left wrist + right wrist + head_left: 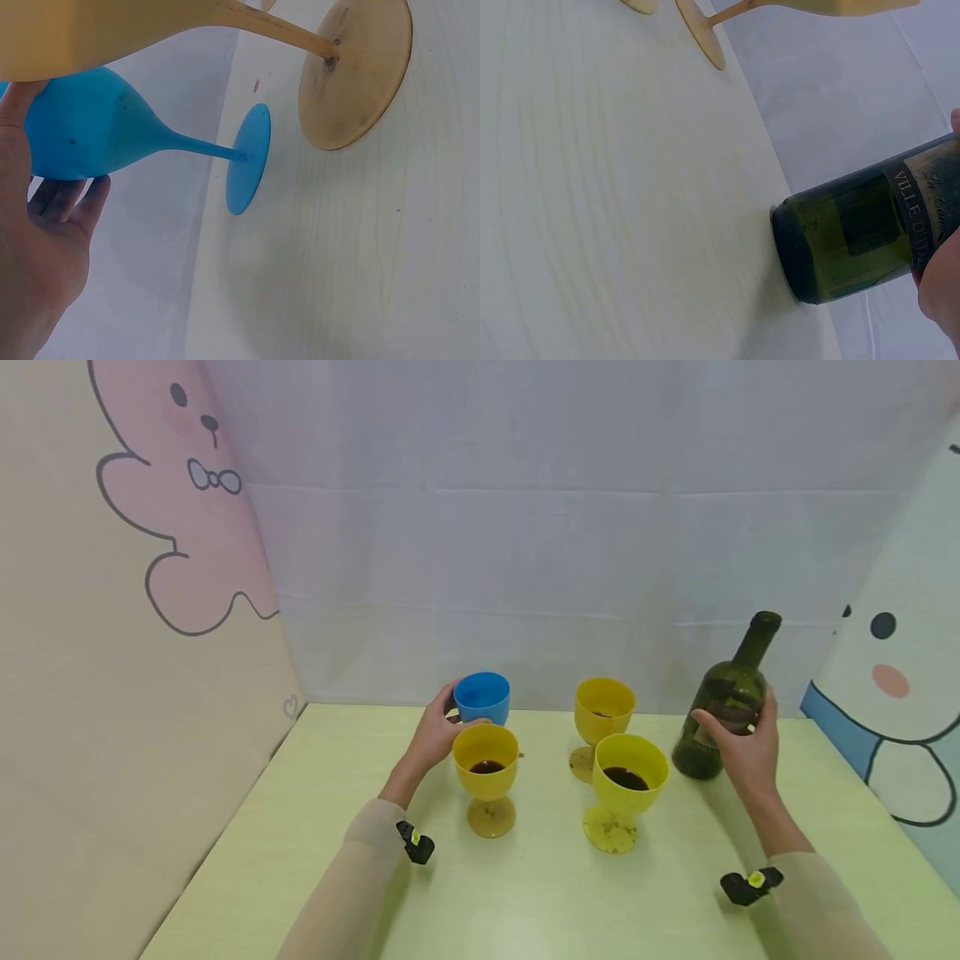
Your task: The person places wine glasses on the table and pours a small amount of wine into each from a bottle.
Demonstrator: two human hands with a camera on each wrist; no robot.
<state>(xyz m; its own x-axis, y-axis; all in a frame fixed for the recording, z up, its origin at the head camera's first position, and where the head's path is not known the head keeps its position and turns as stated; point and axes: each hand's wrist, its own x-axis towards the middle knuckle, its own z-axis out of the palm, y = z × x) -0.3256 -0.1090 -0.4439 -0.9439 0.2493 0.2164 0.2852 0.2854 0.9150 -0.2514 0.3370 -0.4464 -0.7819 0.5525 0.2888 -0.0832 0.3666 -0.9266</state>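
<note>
My left hand holds the bowl of a blue goblet near the table's back edge. In the left wrist view, fingers and thumb curve round the blue bowl, and its foot is down at the tabletop. At the right, my right hand grips a dark green wine bottle around its labelled body. The bottle's base is at the table in the right wrist view. A yellow goblet with dark liquid stands just in front of the blue one, close to my left thumb.
Two more yellow goblets, one at the back and one nearer, stand between my hands with dark liquid inside. A pale wood-look table carries everything. Behind it hangs a whitish cloth, with cartoon-printed panels at both sides.
</note>
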